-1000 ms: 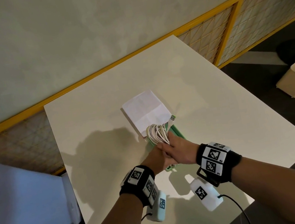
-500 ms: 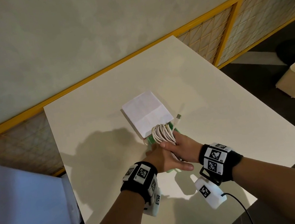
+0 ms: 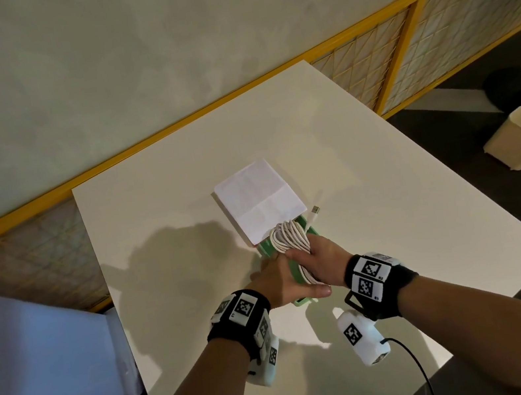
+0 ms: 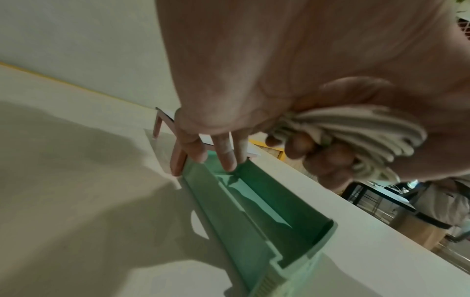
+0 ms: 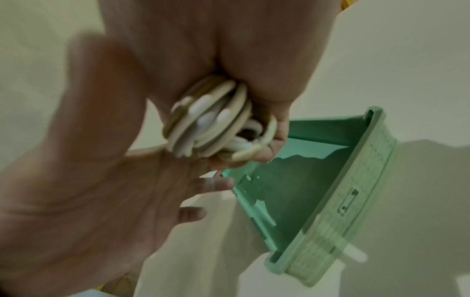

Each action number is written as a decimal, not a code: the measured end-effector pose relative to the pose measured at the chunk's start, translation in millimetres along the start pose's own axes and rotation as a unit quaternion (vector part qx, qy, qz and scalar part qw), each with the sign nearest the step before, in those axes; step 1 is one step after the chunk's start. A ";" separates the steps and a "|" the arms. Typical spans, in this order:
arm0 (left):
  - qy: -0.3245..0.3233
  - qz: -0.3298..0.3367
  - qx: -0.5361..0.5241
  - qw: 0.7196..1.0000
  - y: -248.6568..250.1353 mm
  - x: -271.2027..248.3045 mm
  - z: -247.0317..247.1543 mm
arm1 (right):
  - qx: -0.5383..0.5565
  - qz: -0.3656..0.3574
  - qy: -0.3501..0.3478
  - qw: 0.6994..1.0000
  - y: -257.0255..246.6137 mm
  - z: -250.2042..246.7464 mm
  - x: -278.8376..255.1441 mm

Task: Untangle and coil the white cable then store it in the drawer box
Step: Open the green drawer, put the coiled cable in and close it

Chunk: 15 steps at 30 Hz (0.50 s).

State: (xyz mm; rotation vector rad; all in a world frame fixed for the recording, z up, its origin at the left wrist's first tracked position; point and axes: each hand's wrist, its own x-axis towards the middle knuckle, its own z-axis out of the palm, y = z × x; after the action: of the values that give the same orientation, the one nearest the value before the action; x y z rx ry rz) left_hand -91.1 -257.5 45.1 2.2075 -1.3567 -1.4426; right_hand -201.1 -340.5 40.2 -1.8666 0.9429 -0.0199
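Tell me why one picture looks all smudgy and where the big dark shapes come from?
Right wrist view: motion blur smears the left hand and white cable. Head view: sharp, with arm shadows falling left across the table. Left wrist view: clearer, with a shadow beside the green drawer.

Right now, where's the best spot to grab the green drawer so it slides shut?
Probably its pale ribbed front panel, pushed from the near side toward the white box. That flat face is bare, while the right hand holds the coiled white cable above the tray and the left hand's fingers rest inside it.
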 end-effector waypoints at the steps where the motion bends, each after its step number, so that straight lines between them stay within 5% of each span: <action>1: -0.011 -0.009 -0.006 1.000 -4.3 -0.2 -3.6 | -0.028 0.014 0.002 1.000 1.7 -1.3 2.1; 3: -0.002 -0.038 -0.027 0.999 -15.5 -0.6 -14.0 | -0.108 0.053 -0.003 0.993 6.3 -1.5 7.4; 8: 0.244 -0.017 -0.010 0.970 -45.2 19.2 -43.8 | -0.248 0.159 -0.047 0.954 8.0 14.1 21.4; 15: 0.185 0.013 0.185 0.965 -40.0 45.4 -42.2 | -0.366 0.150 -0.197 0.897 0.6 22.0 40.4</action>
State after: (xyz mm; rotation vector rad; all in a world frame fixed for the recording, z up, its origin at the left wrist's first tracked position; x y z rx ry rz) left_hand -28.6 -282.4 15.0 2.5029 -1.6027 -0.7503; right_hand -164.4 -348.5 13.5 -2.2363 1.0106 0.9901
